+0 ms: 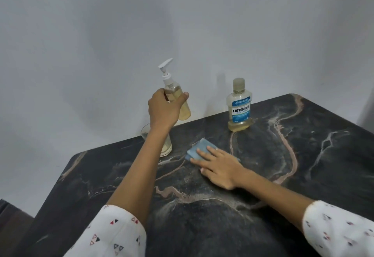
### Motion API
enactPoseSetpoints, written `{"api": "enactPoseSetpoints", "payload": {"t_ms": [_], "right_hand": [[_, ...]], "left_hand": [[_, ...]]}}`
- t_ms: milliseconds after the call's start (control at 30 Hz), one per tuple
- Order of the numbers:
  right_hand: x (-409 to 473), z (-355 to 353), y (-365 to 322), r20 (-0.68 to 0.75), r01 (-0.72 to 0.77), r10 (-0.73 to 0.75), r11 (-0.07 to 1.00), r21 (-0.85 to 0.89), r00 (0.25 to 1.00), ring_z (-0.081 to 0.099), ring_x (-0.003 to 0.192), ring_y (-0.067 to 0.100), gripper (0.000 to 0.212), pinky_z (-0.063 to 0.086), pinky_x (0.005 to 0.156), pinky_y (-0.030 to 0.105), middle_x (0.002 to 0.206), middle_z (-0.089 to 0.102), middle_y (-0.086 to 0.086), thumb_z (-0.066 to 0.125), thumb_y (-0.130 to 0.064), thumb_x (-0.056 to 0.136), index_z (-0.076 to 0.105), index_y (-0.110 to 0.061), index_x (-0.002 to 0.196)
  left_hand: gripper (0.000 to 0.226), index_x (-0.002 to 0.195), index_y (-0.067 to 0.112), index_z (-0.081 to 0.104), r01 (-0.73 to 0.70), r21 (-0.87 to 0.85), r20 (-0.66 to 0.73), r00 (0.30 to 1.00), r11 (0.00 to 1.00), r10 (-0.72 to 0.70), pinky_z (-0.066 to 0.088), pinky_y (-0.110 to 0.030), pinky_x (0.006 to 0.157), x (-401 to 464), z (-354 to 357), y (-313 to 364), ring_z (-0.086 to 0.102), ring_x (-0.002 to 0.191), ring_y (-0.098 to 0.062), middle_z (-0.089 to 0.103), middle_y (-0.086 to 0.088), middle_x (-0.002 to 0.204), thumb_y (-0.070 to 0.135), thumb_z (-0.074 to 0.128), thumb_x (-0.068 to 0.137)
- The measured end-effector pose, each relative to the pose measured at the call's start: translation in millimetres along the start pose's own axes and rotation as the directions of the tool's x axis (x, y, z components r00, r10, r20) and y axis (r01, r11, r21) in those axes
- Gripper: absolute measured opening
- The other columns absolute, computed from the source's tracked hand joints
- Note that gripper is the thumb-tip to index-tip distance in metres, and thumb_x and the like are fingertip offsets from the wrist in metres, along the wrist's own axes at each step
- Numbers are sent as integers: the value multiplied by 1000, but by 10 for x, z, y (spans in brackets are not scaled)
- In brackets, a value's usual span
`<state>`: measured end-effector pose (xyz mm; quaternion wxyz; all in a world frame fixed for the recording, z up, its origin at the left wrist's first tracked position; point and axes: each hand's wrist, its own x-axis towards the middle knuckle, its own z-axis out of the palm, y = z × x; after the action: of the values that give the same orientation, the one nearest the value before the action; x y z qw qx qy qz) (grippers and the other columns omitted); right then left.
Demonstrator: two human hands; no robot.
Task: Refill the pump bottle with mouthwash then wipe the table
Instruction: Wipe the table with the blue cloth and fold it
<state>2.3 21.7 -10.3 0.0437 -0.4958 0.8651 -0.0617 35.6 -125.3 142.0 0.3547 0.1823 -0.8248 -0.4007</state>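
Above the far left edge of the dark marble table, the left hand is gripping a tilted pump bottle of yellowish liquid. Nearer, the right hand is pressing flat fingers on a blue cloth. A Listerine bottle is standing far right; a glass is sitting behind the left forearm.

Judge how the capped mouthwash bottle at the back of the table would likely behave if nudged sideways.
The mouthwash bottle looks mostly empty, liquid only near its base, so it is probably light and would slide readily on the glossy table. It is tall, so a push near the cap might tip it. It looks like plastic, so probably not fragile.
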Motion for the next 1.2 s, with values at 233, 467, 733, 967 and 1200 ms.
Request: {"api": "enactPoseSetpoints", "payload": {"t_ms": [233, 467, 733, 967, 1200], "right_hand": [[-876, 91, -118, -18, 115, -114, 993, 28, 993, -14, 142, 10, 47, -19, 110, 25, 154, -5, -16, 13, -48, 99, 7, -48, 146], [482, -39, 82, -13, -185, 186, 981, 53, 983, -4, 145, 24, 48, -9, 114, 51, 158, 4, -4, 16, -41, 101, 13, -39, 148], [749, -34, 57, -38, -226, 229, 972, 63, 973, 1, 144, 26, 51, -1, 115, 46, 158, 6, -2, 18, -43, 100, 16, -32, 150], [-903, 36, -5, -68, -253, 254, 967, 29, 965, -4, 144, 15, 56, -5, 114, 38, 156, 0, -14, 10, -58, 94, 7, -43, 148], [-1945, -174, 281, -110, -546, 539, 836, -50, 835, 47, 127, 20, 64, 22, 104, 47, 138, 48, -10, 6, -60, 92, 47, -36, 135]], "left_hand": [[38, 99, 5, 62, 65, -16, 24, 998, 998, -64, 41, -26, 68, -193, 65, -72, 59, 82, -18, 64, -4, 94, 36, 72, 78], [37, 100, 10, 59, 73, -25, -12, 997, 997, -74, 45, -32, 78, -204, 68, -141, 57, 88, -18, 61, -1, 97, 37, 71, 79], [29, 90, 15, 57, 82, -28, -22, 996, 996, -83, 35, -17, 59, -243, 122, -270, 50, 71, 2, 54, 14, 78, 37, 71, 79], [35, 100, 7, 58, 125, -21, 81, 989, 992, -123, 37, -22, 63, -259, 536, -495, 53, 80, -14, 58, 1, 93, 34, 71, 81], [33, 101, 13, 55, 182, -48, 151, 973, 982, -173, 45, -32, 79, -248, 888, -602, 57, 89, -19, 59, 0, 98, 31, 72, 80]]}}
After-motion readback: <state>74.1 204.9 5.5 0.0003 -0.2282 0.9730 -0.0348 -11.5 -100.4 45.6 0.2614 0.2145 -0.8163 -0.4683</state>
